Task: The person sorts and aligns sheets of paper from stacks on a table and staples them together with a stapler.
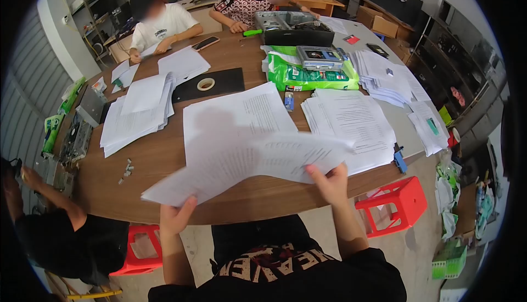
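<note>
Both my hands hold a bowed stack of printed paper sheets above the front of the wooden table. My left hand grips the stack's lower left edge, thumb on top. At the right end, my right hand pinches it the same way; the fingers beneath are hidden. Under the held sheets lies a printed page, partly in their shadow. A thick pile of printed papers is close to my right hand. Another paper pile lies to the left, beyond my left hand.
A tape roll rests on a black board. Farther back are a green package, an open computer case and more papers. Two people sit across the table; another is at left. Red stools flank me.
</note>
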A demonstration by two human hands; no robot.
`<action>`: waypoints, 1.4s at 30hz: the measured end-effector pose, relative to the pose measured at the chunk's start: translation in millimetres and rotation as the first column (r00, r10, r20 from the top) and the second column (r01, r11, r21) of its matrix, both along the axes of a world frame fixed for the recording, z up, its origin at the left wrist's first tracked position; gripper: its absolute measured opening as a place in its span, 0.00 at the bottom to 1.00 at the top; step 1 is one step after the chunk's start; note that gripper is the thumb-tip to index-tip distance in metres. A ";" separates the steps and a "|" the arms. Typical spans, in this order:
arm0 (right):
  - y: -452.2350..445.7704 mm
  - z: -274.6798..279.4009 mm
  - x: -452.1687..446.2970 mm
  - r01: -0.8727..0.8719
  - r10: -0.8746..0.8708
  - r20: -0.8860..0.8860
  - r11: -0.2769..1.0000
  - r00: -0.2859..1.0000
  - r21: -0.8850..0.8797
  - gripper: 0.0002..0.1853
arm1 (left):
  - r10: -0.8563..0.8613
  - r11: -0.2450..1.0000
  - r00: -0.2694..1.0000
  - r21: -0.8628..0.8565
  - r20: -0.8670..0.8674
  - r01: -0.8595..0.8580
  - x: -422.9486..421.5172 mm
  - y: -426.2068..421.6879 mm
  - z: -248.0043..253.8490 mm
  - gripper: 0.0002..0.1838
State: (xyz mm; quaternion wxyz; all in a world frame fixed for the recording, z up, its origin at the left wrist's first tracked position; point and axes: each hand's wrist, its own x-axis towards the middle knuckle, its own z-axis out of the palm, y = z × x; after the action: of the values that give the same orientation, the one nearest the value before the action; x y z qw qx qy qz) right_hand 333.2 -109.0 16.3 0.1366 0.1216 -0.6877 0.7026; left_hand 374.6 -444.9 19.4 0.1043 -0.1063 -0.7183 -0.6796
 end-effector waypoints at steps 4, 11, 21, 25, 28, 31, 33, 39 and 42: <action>-18.9 -29.8 3.8 -0.073 0.075 0.053 0.996 0.996 -0.049 0.17 | 0.071 0.992 0.997 0.108 -0.040 -0.067 -11.5 4.3 -62.0 0.20; -28.4 -22.4 14.7 -0.032 0.032 0.098 0.999 0.995 -0.007 0.14 | 0.137 0.980 0.990 0.138 0.034 -0.140 1.6 21.4 -46.7 0.17; -29.3 -41.3 14.0 0.041 -0.043 0.055 0.998 0.998 0.036 0.12 | 0.170 0.985 0.985 0.023 0.001 -0.170 0.1 25.3 -65.1 0.16; -24.4 -67.0 3.5 0.010 -0.040 0.182 0.987 0.982 0.161 0.13 | 0.258 0.952 0.966 -0.177 0.021 -0.251 -11.6 15.6 -96.2 0.16; -21.7 -51.9 -2.7 -0.073 0.056 0.108 0.984 0.993 0.160 0.18 | 0.273 0.932 0.961 -0.235 -0.054 -0.278 -14.6 12.9 -91.2 0.16; -15.5 -35.3 -16.2 -0.081 0.080 0.030 0.996 0.996 0.040 0.22 | 0.312 0.944 0.950 -0.117 0.018 -0.307 -19.9 9.2 -96.4 0.17; -11.5 -22.5 -22.8 -0.064 0.064 -0.007 0.998 0.998 0.006 0.22 | 0.282 0.945 0.958 -0.156 -0.052 -0.286 -22.4 6.1 -96.9 0.17; -8.4 15.1 -28.5 -0.001 -0.001 -0.084 1.000 0.996 -0.023 0.17 | 0.301 0.948 0.954 -0.104 0.000 -0.299 -23.0 7.1 -94.9 0.16; -9.2 25.4 -32.1 0.039 -0.055 -0.207 0.996 0.977 -0.079 0.11 | 0.313 0.946 0.950 -0.090 -0.001 -0.312 -23.8 4.5 -98.8 0.16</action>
State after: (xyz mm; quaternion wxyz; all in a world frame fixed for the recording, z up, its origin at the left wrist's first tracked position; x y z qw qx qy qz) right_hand 301.1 -118.2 41.7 0.2291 0.1734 -0.6455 0.7077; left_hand 350.7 -440.4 -79.3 0.2009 0.0089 -0.7564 -0.6224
